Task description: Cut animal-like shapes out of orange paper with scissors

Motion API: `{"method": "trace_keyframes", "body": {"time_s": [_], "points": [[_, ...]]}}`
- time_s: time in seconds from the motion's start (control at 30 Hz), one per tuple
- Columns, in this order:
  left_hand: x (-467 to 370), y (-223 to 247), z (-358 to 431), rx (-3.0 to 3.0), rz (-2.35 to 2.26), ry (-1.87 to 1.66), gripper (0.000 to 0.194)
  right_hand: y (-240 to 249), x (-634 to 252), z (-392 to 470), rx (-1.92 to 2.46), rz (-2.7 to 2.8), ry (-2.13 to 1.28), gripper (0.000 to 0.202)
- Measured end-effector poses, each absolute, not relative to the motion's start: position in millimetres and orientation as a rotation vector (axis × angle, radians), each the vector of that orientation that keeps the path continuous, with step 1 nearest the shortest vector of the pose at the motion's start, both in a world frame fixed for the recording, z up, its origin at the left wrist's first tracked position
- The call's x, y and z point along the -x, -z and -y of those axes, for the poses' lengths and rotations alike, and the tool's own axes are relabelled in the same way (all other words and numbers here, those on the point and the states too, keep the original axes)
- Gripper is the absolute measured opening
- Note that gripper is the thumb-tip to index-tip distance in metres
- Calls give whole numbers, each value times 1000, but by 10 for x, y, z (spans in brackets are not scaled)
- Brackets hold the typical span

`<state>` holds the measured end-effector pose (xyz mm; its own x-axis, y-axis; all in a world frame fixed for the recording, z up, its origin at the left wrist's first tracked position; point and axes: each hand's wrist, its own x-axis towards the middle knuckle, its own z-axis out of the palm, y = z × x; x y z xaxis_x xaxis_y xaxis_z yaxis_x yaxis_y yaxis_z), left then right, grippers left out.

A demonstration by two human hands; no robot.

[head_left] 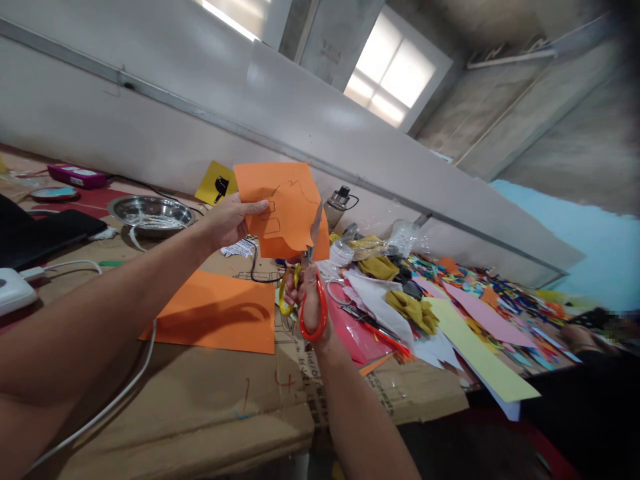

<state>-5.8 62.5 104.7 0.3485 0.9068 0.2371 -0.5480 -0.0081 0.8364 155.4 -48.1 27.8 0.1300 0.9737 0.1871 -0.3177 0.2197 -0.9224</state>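
Observation:
My left hand (237, 219) pinches the left edge of an orange sheet of paper (295, 193), thumb on top, holding it up above the table. Dark drawn outlines show on the sheet. My right hand (306, 300) grips scissors (320, 319) with one red and one yellow handle loop. Their blades point up and lie at the sheet's right part, where the paper is partly cut. Below, another orange sheet (215, 313) lies flat on the cardboard-covered table (200, 387).
A steel bowl (150, 212) and a purple box (77, 175) stand at the back left. A white cable (135, 380) crosses the cardboard. To the right lie paper scraps (485, 313), yellow cloth (413, 310) and a yellow-green strip (480, 353). Part of another person (580, 337) shows at far right.

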Motion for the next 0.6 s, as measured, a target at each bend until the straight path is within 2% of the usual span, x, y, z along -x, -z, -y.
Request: {"method": "trace_keyframes", "body": {"time_s": [0.23,0.6], "points": [[109,-1072,-636,-992,-436,-1199,28,-252,-1592,483,861,1063,-1117,61],[84,-1074,-626,-1004,-370,-1265,28,-265,-1506,495,847,1027,-1078,68]]}}
